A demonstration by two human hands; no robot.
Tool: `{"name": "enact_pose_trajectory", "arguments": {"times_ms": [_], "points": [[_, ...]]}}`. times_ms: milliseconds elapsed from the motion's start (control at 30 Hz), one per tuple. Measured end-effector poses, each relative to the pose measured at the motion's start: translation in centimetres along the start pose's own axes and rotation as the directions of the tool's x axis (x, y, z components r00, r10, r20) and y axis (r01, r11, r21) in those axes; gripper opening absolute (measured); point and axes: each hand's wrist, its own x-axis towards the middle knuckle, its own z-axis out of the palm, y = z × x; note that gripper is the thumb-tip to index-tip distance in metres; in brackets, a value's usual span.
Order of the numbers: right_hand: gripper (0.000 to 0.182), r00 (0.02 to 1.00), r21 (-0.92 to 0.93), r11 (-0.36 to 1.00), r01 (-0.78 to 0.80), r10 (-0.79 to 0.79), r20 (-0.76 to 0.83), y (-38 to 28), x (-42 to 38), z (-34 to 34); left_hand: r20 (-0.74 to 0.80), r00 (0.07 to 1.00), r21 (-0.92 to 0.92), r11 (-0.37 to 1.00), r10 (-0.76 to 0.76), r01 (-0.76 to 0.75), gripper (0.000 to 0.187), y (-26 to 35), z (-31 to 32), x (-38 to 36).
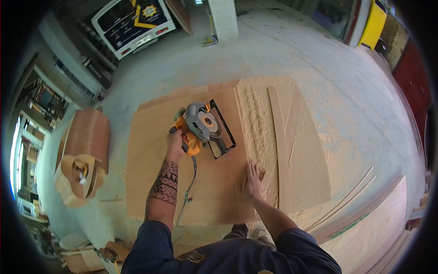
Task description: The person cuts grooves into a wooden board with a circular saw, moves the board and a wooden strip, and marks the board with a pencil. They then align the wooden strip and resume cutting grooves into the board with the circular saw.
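Note:
My left hand (pixel 175 145) is wrapped around the rear handle of an orange and grey circular saw (pixel 200 125). The saw is tilted so that its round blade (pixel 208 121) and black base plate (pixel 222 130) face right, over a brown plywood sheet (pixel 182 178). From its handle a cord (pixel 188 192) trails back toward my body. My right hand (pixel 253 180) lies with fingers stretched out near the sheet's right edge, next to a thick band of sawdust (pixel 258 132). A dark straight line runs along the sheet between the saw and my right hand.
A long wooden strip (pixel 279 146) lies across the sawdust-covered board on the right. Curved plywood forms (pixel 84 146) stand at left on the concrete floor (pixel 182 59). Stacked sheets (pixel 369 233) and thin strips (pixel 344 194) lie at lower right. Behind are a pillar (pixel 223 18) and a parked vehicle (pixel 132 27).

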Motion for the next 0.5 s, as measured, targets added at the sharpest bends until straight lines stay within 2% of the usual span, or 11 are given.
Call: {"name": "enact_pose_trajectory", "arguments": {"times_ms": [33,67,133,267,300,367,433,500], "points": [[0.058,0.999,0.099,0.995,-0.031,0.035,-0.041,0.7,-0.3,0.1,-0.011,1.000,-0.030,1.000,-0.003,0.003,0.011,-0.8,-0.9,-2.4],[0.058,1.000,0.095,0.995,-0.019,0.020,-0.015,1.3,-0.7,0.0,-0.037,0.999,-0.038,0.999,-0.014,0.012,0.011,-1.6,-1.9,-4.5],[0.052,0.984,0.184,0.977,-0.104,0.128,-0.125,1.8,-1.4,-0.6,-0.030,0.998,-0.054,0.997,-0.055,0.053,0.012,-2.8,-3.6,-8.2],[0.040,0.991,0.243,0.969,-0.034,0.064,-0.116,3.1,-7.3,-5.7,-0.069,0.994,-0.108,0.991,-0.081,0.073,0.013,-3.7,-6.6,-17.8],[0.040,0.993,0.245,0.969,-0.033,0.059,-0.097,3.9,-9.2,-6.5,-0.043,0.995,-0.077,0.993,-0.095,0.092,0.013,-3.5,-7.3,-20.6],[0.040,0.994,0.254,0.965,0.066,-0.042,-0.101,5.8,-12.7,-7.9,-0.037,0.992,-0.050,0.992,-0.119,0.117,0.013,-3.6,-8.3,-25.6],[0.039,0.996,0.257,0.963,0.076,-0.063,-0.055,7.1,-16.0,-9.9,-0.034,0.987,0.163,0.974,-0.155,0.159,0.011,-3.9,-9.1,-29.8],[0.037,0.994,0.211,0.973,0.089,-0.099,0.038,8.5,-19.0,-11.7,-0.020,0.990,0.194,0.970,-0.143,0.144,0.011,-4.6,-9.4,-33.7]]}}
